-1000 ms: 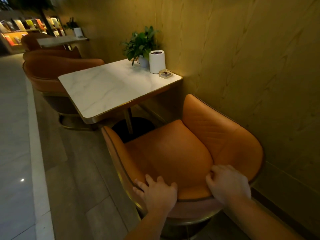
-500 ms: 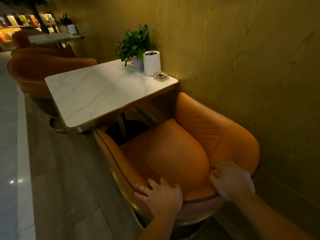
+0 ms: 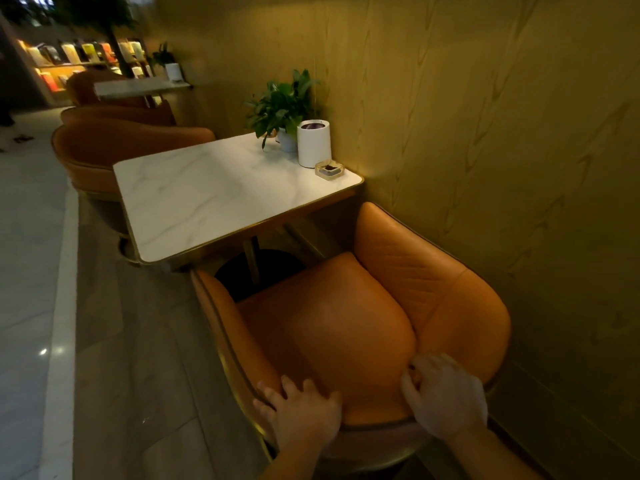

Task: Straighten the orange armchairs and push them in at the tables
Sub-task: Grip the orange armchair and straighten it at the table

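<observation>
Lighting dim, with a warm amber cast overall. Strongest source: the lit display shelves [image 3: 65, 64] far behind the tabletop [image 3: 207, 199], overexposed and out of focus. The tabletop is the brightest near surface, evenly lit. One small glare spot sits on the glossy floor [image 3: 42, 351] left of the tabletop. Deep shadow beneath the tabletop. The orange armchair [image 3: 346, 327] in front of the tabletop carries a soft sheen on its seat. The wall [image 3: 485, 133] right of the tabletop darkens toward the lower corner. Wide-angle bending at frame edges; detail slightly soft throughout.
</observation>
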Available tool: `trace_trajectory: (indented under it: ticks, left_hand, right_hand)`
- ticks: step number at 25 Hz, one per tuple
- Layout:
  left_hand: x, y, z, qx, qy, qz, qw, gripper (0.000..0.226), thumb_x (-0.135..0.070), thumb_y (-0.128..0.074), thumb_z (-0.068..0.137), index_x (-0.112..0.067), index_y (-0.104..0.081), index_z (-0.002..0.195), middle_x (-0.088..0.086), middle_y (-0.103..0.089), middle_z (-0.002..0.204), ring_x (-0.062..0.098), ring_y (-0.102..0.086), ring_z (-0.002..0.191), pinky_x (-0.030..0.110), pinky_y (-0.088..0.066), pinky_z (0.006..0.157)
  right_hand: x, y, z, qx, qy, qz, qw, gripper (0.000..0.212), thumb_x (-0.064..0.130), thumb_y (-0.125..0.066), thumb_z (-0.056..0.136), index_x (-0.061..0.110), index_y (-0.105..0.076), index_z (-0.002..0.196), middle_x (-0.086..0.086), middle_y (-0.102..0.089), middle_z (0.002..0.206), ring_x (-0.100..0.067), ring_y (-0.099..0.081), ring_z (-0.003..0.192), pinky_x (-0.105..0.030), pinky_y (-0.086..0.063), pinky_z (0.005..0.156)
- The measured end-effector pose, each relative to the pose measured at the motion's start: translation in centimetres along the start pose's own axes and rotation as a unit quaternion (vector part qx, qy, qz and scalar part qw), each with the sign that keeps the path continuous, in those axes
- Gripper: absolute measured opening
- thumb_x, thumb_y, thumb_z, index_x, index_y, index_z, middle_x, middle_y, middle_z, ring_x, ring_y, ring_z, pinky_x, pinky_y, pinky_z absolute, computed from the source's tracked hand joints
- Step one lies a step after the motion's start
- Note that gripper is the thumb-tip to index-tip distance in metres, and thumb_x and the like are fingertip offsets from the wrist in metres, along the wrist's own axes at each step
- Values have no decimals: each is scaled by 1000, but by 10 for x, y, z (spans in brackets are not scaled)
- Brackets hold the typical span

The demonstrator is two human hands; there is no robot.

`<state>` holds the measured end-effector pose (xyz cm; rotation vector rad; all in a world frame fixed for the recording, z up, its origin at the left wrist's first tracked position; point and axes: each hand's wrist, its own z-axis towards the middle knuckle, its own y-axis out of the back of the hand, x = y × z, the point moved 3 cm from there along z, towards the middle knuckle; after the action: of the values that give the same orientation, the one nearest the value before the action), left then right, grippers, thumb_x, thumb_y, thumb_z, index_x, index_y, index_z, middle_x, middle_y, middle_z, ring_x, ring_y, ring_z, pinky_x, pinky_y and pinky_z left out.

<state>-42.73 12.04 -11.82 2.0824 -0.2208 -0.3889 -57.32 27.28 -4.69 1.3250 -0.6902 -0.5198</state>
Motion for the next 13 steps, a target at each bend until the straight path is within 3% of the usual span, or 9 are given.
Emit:
trace_trajectory:
  ticks: [7,13]
  left_hand:
    - [2,-3,-5,-22,-11,-35,999,73,-64,-29,93,-22,-31,152,13,-13,165,48,9,149,65,7,118]
    - [2,-7,-3,-12,3,-36,999,69,-61,-28,95,-27,-28,155,10,-9,167,43,13,150,62,10,119]
  right_hand:
    - [-1,-9,5,77,63,-22,995,39,49,-32,94,27,-64,87,2,-64,96,-18,-57,88,-34,-46,73]
    - [-8,-2,-6,10,138,-6,990,37,51,-37,93,30,-61,74,10,-54,72,-10,-49,65,-27,-42,57]
